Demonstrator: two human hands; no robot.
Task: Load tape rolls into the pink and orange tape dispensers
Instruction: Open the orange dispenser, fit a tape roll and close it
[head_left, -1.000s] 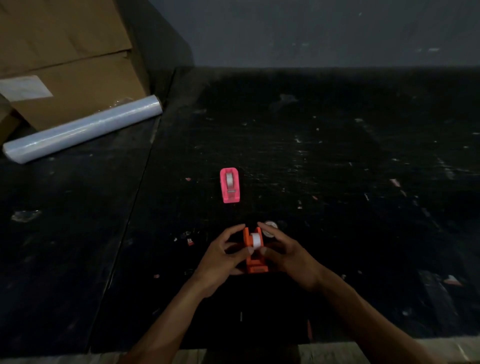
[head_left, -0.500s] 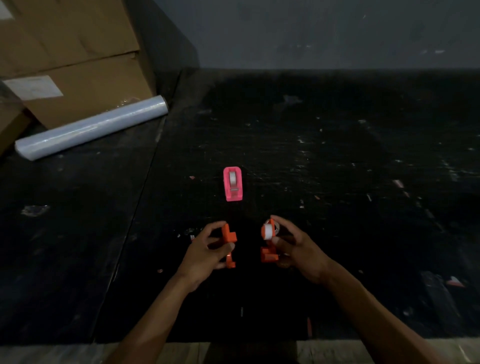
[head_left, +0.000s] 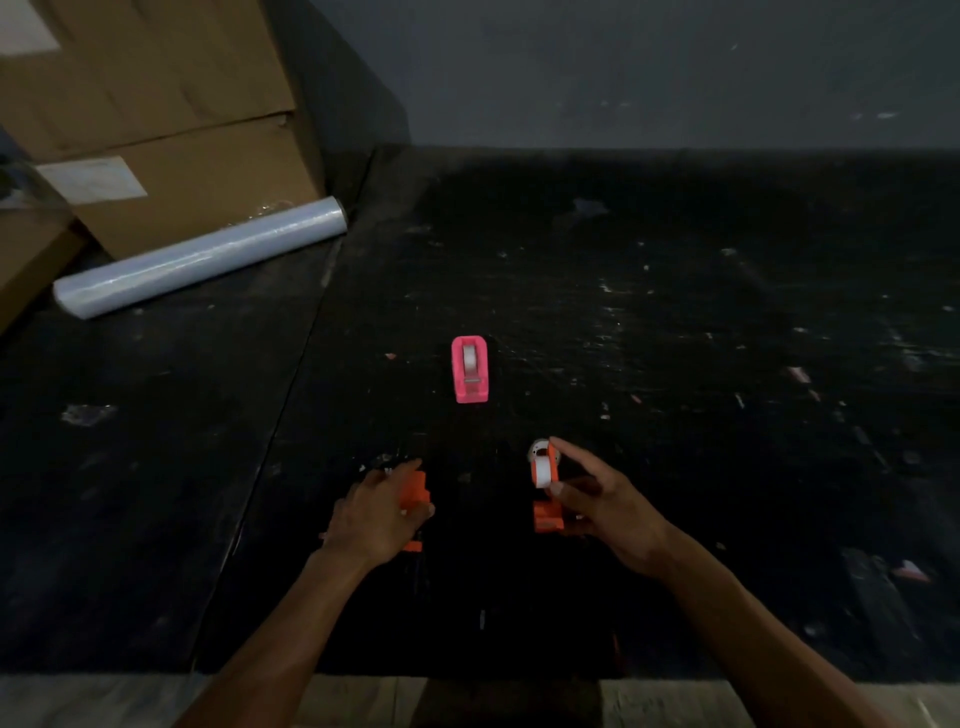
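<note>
The pink dispenser (head_left: 469, 370) stands by itself on the black tabletop (head_left: 675, 364), beyond both hands, with a white tape roll (head_left: 470, 359) sitting in its well. The orange dispenser is in two pieces, well apart. The left hand (head_left: 376, 514) is closed around one orange half (head_left: 414, 491), fingers curled over it so that only its upper block and a small corner near the wrist show. The right hand (head_left: 605, 506) pinches the other orange half (head_left: 546, 512) between fingertip and thumb, and this half carries a white roll (head_left: 543, 473) at its upper end, the roll facing the pink dispenser. Just behind that roll there is a small pale round thing (head_left: 537, 448) on the table; in this dim light I cannot tell whether it is another roll or a core. How the roll is seated on the orange half is hidden by the fingers. At the far left a long roll of clear film (head_left: 200, 258) lies against stacked cardboard boxes (head_left: 156, 130), which run out of view at the top and side. The tabletop is scuffed and flecked with scraps too small to make out. Both forearms are cut off at the bottom edge.
</note>
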